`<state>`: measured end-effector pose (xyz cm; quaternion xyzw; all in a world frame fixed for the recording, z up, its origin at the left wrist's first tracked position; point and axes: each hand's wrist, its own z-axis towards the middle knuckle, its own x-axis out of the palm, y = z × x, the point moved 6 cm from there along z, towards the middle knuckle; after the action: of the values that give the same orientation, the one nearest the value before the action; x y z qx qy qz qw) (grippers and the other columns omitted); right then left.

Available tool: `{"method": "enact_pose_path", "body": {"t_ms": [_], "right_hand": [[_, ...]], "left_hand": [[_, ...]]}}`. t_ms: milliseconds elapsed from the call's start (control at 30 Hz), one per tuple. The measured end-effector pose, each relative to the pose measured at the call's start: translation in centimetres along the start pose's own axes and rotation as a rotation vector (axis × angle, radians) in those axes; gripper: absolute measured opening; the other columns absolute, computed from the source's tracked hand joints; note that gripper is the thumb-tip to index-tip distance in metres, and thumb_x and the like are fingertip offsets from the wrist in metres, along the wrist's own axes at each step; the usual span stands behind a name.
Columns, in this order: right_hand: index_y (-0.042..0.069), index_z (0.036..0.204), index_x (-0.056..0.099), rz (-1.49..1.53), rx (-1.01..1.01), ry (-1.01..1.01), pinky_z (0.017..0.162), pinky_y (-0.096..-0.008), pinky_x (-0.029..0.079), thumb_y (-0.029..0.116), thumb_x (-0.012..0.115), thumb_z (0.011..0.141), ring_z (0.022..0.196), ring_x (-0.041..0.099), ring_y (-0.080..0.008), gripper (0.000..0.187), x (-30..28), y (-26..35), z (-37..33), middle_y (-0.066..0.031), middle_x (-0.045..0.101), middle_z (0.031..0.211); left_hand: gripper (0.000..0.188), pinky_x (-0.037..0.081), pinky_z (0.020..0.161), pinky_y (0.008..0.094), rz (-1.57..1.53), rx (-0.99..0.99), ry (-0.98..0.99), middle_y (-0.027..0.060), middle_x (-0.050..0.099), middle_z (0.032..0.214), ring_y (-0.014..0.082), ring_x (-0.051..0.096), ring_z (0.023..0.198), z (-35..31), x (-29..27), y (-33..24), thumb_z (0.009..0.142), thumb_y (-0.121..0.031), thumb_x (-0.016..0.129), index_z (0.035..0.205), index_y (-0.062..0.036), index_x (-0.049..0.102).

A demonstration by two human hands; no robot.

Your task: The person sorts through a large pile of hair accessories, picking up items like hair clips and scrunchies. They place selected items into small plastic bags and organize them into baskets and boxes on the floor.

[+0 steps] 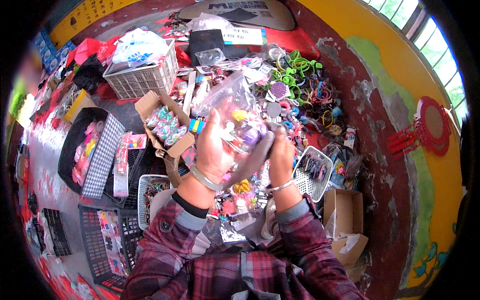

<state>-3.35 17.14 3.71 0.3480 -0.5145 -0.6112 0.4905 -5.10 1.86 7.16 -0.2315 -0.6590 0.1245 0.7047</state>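
Observation:
My left hand point(214, 150) curls round a clear plastic bag point(222, 95), its thumb pointing up along the near side. Yellow, white and purple small pieces show through the film, though I cannot tell exactly what they are. To the right, my right hand point(282, 152) is closed, with its fingertips on a dark grey-brown soft strip point(256, 159). This strip slants down to the left toward my left wrist and passes close to the bag. Below both hands lies a heap of hair accessories, with a yellow scrunchie point(241, 186) among them.
Green headbands point(295, 70) lie at the far right of the pile. Around it stand a cardboard box point(179, 145) of small packets, a white basket point(314, 172), a checked box point(102, 157), a black crate point(97, 245) and a grey crate point(145, 80). A wall rises on the right.

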Motion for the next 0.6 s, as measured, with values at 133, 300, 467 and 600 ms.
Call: {"method": "enact_pose_path", "body": {"t_ms": [133, 300, 467, 600], "right_hand": [[0.001, 0.119, 0.049, 0.853, 0.284, 0.144, 0.088, -0.0410, 0.044, 0.043, 0.032, 0.094, 0.097, 0.056, -0.0303, 0.052, -2.2, 0.9, 1.5, -0.0156, 0.057, 0.112], [0.002, 0.123, 0.046, 0.711, 0.169, 0.180, 0.096, -0.0412, 0.038, 0.046, 0.034, 0.093, 0.107, 0.051, -0.0288, 0.054, -0.9, 3.8, 1.1, -0.0154, 0.052, 0.120], [-0.002, 0.115, 0.051, -0.254, -0.130, 0.035, 0.076, -0.0294, 0.043, 0.042, 0.030, 0.096, 0.085, 0.054, -0.0179, 0.052, 1.4, 1.6, -0.2, -0.0092, 0.058, 0.095], [-0.001, 0.085, 0.056, -0.468, -0.013, -0.022, 0.060, -0.0354, 0.041, 0.042, 0.029, 0.096, 0.064, 0.051, -0.0177, 0.052, 0.1, 1.0, 0.1, -0.0048, 0.057, 0.069]], "left_hand": [[0.042, 0.050, 0.050, 0.0195, 0.006, -0.032, 0.048, 0.0051, 0.057, 0.106, 0.0113, 0.060, 0.080, 0.8, -0.7, -1.7, 0.096, -0.034, 0.032, 0.127, -0.0081, 0.043], [0.041, 0.050, 0.050, 0.0201, 0.056, -0.079, 0.001, 0.0064, 0.057, 0.109, 0.0110, 0.060, 0.083, 0.3, 0.2, -0.3, 0.096, -0.033, 0.032, 0.124, -0.0059, 0.045], [0.039, 0.036, 0.040, 0.0178, 0.278, -0.077, 0.002, 0.0015, 0.062, 0.082, 0.0048, 0.052, 0.054, -0.1, -1.2, 3.2, 0.094, -0.038, 0.041, 0.111, -0.0059, 0.054], [0.045, 0.043, 0.042, 0.0163, 0.411, -0.097, -0.028, 0.0085, 0.063, 0.099, 0.0057, 0.056, 0.057, -0.7, -1.5, 3.0, 0.096, -0.037, 0.033, 0.117, -0.0012, 0.051]]}}
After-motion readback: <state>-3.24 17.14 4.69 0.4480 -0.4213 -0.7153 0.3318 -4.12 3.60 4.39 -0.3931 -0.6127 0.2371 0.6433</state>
